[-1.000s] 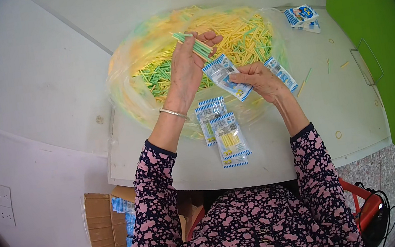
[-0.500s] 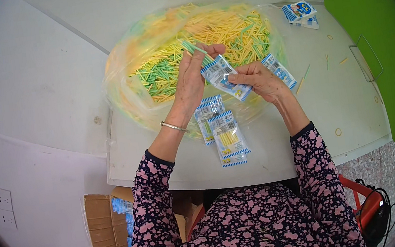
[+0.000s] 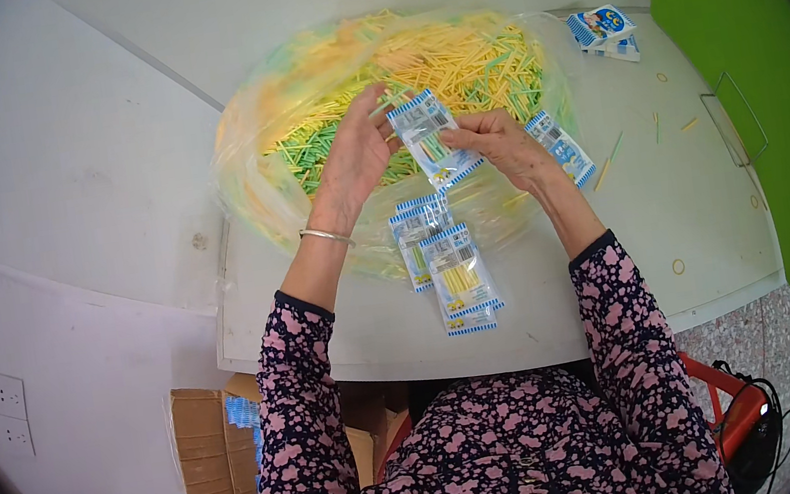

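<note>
My right hand point(image 3: 505, 146) pinches a small clear and blue-striped packet point(image 3: 437, 152) between thumb and fingers. Green and pale yellow sticks show through its front. Close by on the packet's left is my left hand point(image 3: 358, 154), its fingers apart and partly behind the packet's edge; no stick shows clearly in it. Beyond both hands spreads a large clear plastic bag point(image 3: 249, 212) full of loose yellow and green sticks point(image 3: 450, 62). Nearer to me, several packets point(image 3: 459, 273) lie overlapped on the table, with sticks visible inside. Another packet point(image 3: 560, 151) rests beside my right wrist.
Two blue and white packets point(image 3: 605, 27) are stacked at the table's far right. A few loose sticks point(image 3: 610, 161) and rubber bands point(image 3: 677, 266) are scattered on the right. A metal handle point(image 3: 738, 116) stands near the green panel point(image 3: 736, 17). Below left sits an open cardboard box point(image 3: 214, 465).
The stick bundle that was in my left hand now shows inside the packet. My left hand has loosened and shifted left; the packet has turned more upright in my right hand.
</note>
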Tool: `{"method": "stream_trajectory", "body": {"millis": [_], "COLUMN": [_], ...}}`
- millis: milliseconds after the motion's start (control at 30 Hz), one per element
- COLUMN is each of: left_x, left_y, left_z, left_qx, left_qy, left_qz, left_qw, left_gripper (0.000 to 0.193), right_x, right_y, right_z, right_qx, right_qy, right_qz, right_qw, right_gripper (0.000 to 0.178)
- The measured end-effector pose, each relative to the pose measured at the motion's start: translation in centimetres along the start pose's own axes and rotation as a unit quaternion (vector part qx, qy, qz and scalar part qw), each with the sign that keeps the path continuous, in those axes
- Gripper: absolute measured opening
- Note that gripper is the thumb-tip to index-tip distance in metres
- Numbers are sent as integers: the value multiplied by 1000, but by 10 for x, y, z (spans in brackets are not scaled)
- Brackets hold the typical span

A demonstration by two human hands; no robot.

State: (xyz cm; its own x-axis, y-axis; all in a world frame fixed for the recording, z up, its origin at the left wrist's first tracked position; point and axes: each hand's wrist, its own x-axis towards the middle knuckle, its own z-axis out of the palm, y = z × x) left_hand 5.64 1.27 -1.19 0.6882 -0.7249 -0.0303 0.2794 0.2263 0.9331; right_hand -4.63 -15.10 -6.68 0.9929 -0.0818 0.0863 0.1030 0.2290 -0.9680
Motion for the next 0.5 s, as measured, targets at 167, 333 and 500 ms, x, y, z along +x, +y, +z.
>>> {"method": "stream_trajectory", "body": {"millis": [167,333,500], "left_x": [7,1,1], "left_y": [1,6,6], "left_z": [-6,-4,-5], "left_qx": [180,458,486], "left_qy": [66,-37,-35], "left_qz": [91,138,152], "left_qw": [977,878,860], "left_gripper": [45,49,37], "right_x": [11,10,7], "right_y": [2,3,-1], "right_z": [6,4,7], "right_qx": [33,41,41], "right_qy": [-2,-10,-16], "right_qz": [-22,-21,-22], "right_qw": [999,999,999], "right_gripper": [27,27,28]}}
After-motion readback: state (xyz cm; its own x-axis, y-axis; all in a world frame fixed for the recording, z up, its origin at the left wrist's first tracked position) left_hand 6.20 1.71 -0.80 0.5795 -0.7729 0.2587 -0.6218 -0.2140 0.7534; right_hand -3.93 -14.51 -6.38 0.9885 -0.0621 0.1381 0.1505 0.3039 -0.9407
